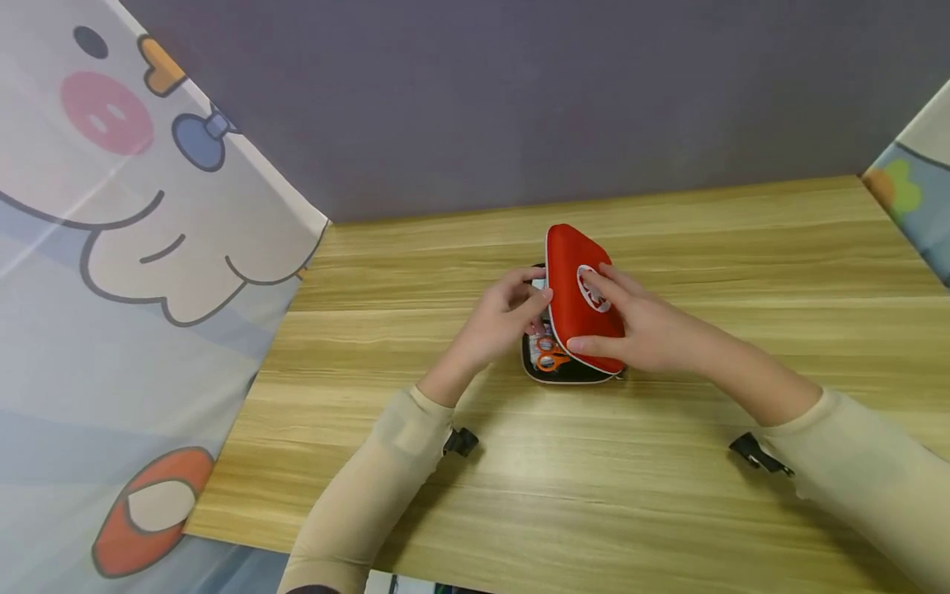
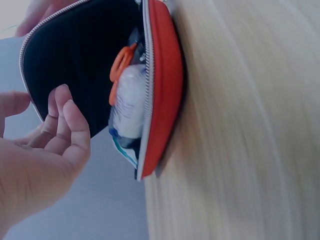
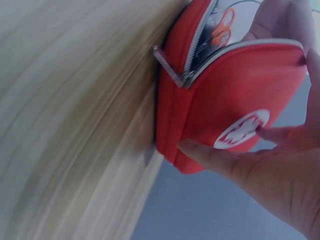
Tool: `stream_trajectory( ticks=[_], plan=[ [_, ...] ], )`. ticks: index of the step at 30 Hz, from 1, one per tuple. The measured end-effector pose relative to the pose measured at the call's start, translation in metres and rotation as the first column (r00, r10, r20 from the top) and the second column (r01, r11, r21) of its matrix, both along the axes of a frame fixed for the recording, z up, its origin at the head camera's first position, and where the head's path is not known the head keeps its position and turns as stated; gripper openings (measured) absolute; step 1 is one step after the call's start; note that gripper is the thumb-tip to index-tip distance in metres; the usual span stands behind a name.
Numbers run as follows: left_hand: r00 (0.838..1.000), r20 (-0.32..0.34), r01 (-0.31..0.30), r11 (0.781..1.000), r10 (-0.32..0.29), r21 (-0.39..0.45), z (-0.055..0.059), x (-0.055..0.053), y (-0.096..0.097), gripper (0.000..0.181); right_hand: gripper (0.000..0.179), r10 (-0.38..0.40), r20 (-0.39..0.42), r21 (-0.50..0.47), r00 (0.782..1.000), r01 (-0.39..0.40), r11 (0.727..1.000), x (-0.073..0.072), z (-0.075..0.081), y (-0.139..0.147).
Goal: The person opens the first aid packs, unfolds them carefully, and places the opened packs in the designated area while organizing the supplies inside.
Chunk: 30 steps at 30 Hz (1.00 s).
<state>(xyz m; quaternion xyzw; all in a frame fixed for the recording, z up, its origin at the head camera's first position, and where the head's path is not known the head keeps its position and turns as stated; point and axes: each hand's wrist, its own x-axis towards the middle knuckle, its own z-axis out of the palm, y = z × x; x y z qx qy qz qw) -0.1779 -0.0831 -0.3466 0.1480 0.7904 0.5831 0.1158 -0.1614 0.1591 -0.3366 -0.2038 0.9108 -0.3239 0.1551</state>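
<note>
A red zip-up first-aid case (image 1: 567, 260) stands partly unzipped on the table, its lid tilted up. My left hand (image 1: 490, 318) is at the lid's free edge, thumb outside and bent fingers inside against the black lining (image 2: 75, 55). Across the lid's outer face rests my right hand (image 1: 656, 334), fingers spread near the white oval emblem (image 1: 599, 301), thumb by the zip edge. Inside the case are orange-handled scissors (image 1: 552, 361) and a white wrapped roll (image 2: 129, 102). A metal zip pull (image 3: 167, 67) hangs at the corner.
The wood-grain table (image 1: 371, 346) meets a grey wall (image 1: 519, 99) behind the case. A cartoon-printed curtain (image 1: 185, 272) borders the left side, with similar fabric at the right. Black clips (image 1: 462, 442) hang from both sleeves.
</note>
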Motion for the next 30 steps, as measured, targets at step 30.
stream_trajectory(
  ticks=[30],
  plan=[
    [0.998, 0.043, -0.024, 0.859, 0.054, -0.512, -0.028, -0.009, -0.019, 0.056, 0.104, -0.116, 0.015, -0.212, 0.993, 0.116, 0.970, 0.014, 0.010, 0.015]
  ],
)
